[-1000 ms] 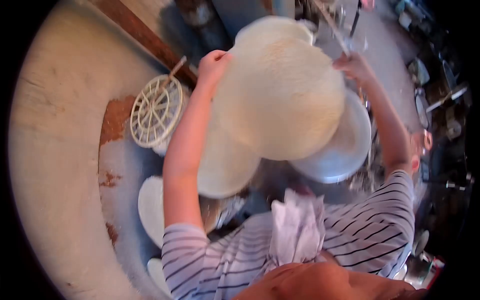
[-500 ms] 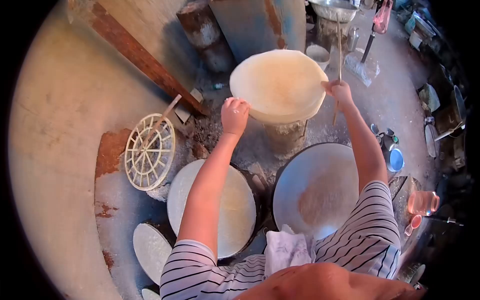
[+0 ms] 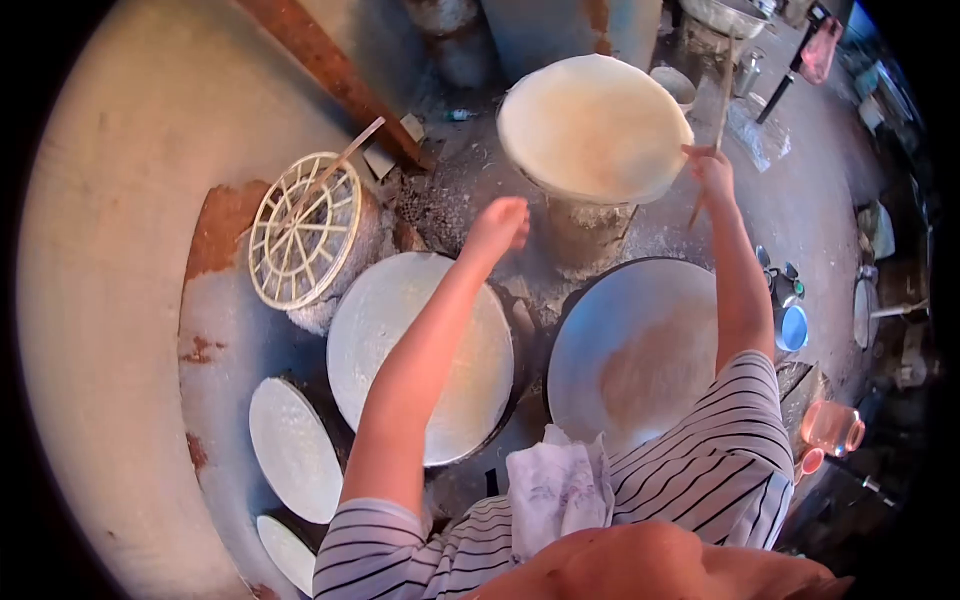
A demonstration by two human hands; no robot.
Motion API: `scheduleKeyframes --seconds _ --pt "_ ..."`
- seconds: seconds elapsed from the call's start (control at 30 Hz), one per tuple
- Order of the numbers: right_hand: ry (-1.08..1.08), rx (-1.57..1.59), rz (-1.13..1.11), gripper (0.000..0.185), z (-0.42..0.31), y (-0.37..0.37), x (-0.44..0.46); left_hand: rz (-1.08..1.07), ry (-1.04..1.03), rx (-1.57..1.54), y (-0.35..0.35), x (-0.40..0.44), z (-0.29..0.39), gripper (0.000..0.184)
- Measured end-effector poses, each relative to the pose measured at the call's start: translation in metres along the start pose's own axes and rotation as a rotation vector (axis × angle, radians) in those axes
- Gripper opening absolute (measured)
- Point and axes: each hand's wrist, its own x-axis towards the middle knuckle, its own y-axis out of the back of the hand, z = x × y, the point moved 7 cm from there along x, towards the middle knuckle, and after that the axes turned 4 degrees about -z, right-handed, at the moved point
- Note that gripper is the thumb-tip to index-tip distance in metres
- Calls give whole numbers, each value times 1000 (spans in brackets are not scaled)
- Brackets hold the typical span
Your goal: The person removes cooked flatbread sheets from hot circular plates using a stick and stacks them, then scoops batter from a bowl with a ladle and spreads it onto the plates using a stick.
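A large pale round of thin flatbread [image 3: 596,125], seemingly the top of a pile, lies on a round pedestal [image 3: 590,240]. My right hand [image 3: 712,172] is closed around a long thin stick [image 3: 726,95], held nearly upright at the flatbread's right edge. The fingertips there are at or very near the rim. My left hand [image 3: 498,228] is apart from the flatbread, below its left side, with the fingers curled in and nothing visible in them. Below my arms are two big round griddles: a pale left one [image 3: 400,330] and a greyer right one [image 3: 640,350] with a brown patch.
A round slatted rack [image 3: 305,232] with a stick across it leans at left. Pale round discs [image 3: 293,450] lie at lower left. A wooden post [image 3: 335,75] slants behind. To the right are a blue cup [image 3: 792,328], a pink jar [image 3: 830,427] and a metal basin [image 3: 728,15].
My left hand has let go of the flatbread's left rim and drawn back toward me. My right hand still grips the stick at the right edge. The whole view has shifted.
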Motion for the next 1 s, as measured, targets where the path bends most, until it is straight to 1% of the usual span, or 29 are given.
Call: scheduleKeyframes --seconds 0.03,0.07,0.1,0.13,0.17,0.2,0.23,0.27,0.33,0.37,0.4,0.43,0.47,0.5,0.53,0.57,0.6,0.63,0.67,0.7,0.73,0.77,0.8,0.83,0.87,0.9,0.93,0.97,1.0 --pt "-7 -106 10 25 -4 5 -9 -20 -28 10 5 -45 3 29" --pt "0 -209 39 23 -15 16 -17 -34 -138 -14 14 -90 -8 29" --pt "79 -182 33 19 -38 10 -47 78 -298 141 33 -143 -30 26" --pt "152 -158 26 15 -59 -6 -89 186 -247 240 47 -205 -42 25" --pt "56 -128 -100 12 -61 -27 -123 307 -293 511 53 -273 -40 23" --pt "-47 -94 -238 9 -67 -57 -169 395 -187 633 57 -332 -54 22" --pt "-174 18 -449 10 -77 -95 -227 523 -22 570 60 -390 -80 24" --pt "115 -261 -665 13 -75 -142 -292 689 199 475 53 -463 -111 25" --pt "-30 -195 -1300 12 -60 -235 -460 992 332 527 -8 -609 -191 24" --pt "-102 -150 -1537 11 -52 -261 -537 1019 390 443 -43 -645 -208 28" --pt "-200 -105 -1780 11 -44 -273 -628 1086 497 301 -75 -679 -223 32" --pt "-325 -18 -1979 14 -41 -271 -705 1158 597 156 -111 -710 -235 36" --pt "-506 93 -2058 14 -19 -264 -770 1154 702 186 -139 -732 -266 36" --pt "-415 -43 -2257 13 -15 -250 -819 1247 747 206 -174 -759 -307 40" --pt "-383 -110 -2353 13 10 -227 -863 1330 806 73 -215 -793 -331 35" --pt "-468 -310 -2236 12 24 -201 -883 1420 857 -60 -254 -827 -356 30" --pt "-339 -372 -2223 9 36 -192 -910 1387 876 -247 -266 -873 -388 30" --pt "-307 -437 -2147 11 40 -178 -938 1602 965 -197 -291 -935 -416 32" --pt "-359 -481 -2275 12 11 -197 -915 1811 1082 -148 -301 -946 -388 35" --pt "-350 -506 -2312 12 12 -193 -934 1872 1234 -290 -300 -1004 -331 40" --pt "-327 -547 -2347 13 40 -186 -973 2086 1332 -38 -337 -1068 -409 50" --pt "-257 -574 -2367 14 30 -187 -994 2243 1410 -241 -357 -1110 -425 59" --pt "-209 -603 -2417 16 35 -191 -1018 2373 1229 -740 -383 -1153 -481 70" --pt "-135 -624 -2482 17 38 -199 -1042 2630 1075 -1131 -401 -1176 -510 84" --pt "-59 -638 -2542 17 36 -206 -1069 2772 667 -1719 -408 -1178 -526 97" --pt "52 -681 -2588 17 25 -211 -1093 2734 532 -2054 -425 -1183 -597 97" --pt "133 -683 -2667 13 34 -215 -1126 2894 579 -1985 -440 -1196 -665 93" --pt "223 -767 -2731 12 34 -215 -1152 3050 632 -1893 -454 -1209 -729 90" --pt "319 -864 -2789 12 34 -206 -1187 3010 682 -1819 -459 -1209 -739 87"
